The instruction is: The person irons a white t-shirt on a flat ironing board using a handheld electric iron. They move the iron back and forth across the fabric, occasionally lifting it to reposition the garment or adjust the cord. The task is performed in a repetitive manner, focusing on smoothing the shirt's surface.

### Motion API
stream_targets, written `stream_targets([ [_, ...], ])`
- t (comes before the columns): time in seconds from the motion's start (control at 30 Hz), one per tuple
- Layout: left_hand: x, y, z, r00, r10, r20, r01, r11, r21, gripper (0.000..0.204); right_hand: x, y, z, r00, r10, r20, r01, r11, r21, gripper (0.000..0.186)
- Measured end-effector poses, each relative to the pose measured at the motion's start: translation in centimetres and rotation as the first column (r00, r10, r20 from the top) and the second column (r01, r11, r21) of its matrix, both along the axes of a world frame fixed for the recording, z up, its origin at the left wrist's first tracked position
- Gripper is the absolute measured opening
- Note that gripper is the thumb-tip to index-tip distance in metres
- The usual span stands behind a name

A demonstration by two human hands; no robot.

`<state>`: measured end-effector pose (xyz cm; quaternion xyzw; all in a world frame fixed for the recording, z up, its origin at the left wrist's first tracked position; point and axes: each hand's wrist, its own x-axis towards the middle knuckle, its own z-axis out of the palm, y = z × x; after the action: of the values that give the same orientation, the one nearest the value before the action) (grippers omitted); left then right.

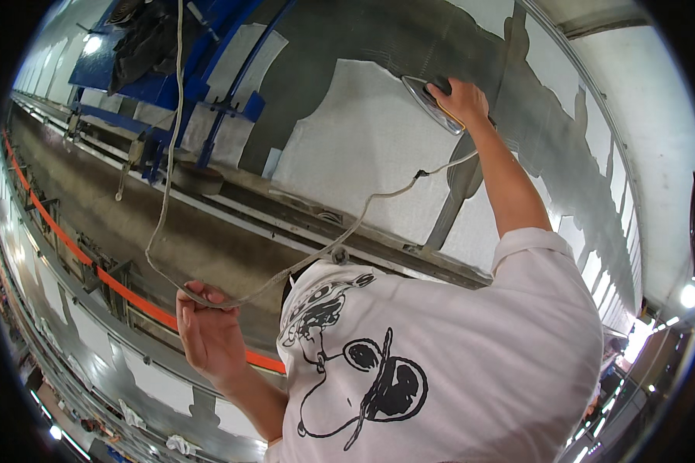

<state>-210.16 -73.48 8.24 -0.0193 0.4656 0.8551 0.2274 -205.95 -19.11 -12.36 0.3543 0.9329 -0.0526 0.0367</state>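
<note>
My right hand (462, 99) reaches far forward and grips the handle of a metal clothes iron (432, 104). The iron rests on a large white piece of fabric (363, 147) spread over the grey pressing table (409, 38). A pale cord (363, 212) runs from the iron down to my left hand (207, 332). That hand is raised near my chest with its fingers curled around the cord. From there the cord loops up toward the ceiling (179, 46). My white printed T-shirt (440, 363) fills the lower right.
A blue metal frame (208, 62) with dark cloth on it stands at the back left. An orange rail (116, 282) and grey metal rails run diagonally at the left. More white fabric pieces (162, 386) lie on a grey surface below. Bright lamps shine at the right edge.
</note>
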Motion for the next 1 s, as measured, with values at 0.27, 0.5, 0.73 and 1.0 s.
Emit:
stream_targets([
  [0.27, -4.7, 3.4, -1.5, 0.992, -0.109, 0.063, 0.106, 0.993, 0.052, 0.036, -1.2, 0.1, -0.5, 0.999, -0.013, 0.040, 0.011, 0.999, 0.047, 0.065],
  [0.5, -6.4, 4.1, -1.8, 0.988, -0.139, 0.067, 0.133, 0.987, 0.084, 0.035, -1.2, 1.0, -0.5, 0.999, -0.042, 0.003, 0.042, 0.997, 0.059, 0.064],
  [0.73, -6.7, 2.5, -3.2, 0.998, -0.016, 0.060, 0.013, 0.999, 0.043, 0.034, -3.8, -5.8, 2.4, 0.989, 0.116, 0.089, -0.101, 0.982, -0.158, 0.064],
  [1.0, -7.0, 1.6, -2.8, 0.996, -0.070, 0.052, 0.068, 0.997, 0.035, 0.035, -11.0, -6.7, -0.5, 1.000, 0.031, 0.006, -0.030, 0.996, -0.086, 0.067],
])
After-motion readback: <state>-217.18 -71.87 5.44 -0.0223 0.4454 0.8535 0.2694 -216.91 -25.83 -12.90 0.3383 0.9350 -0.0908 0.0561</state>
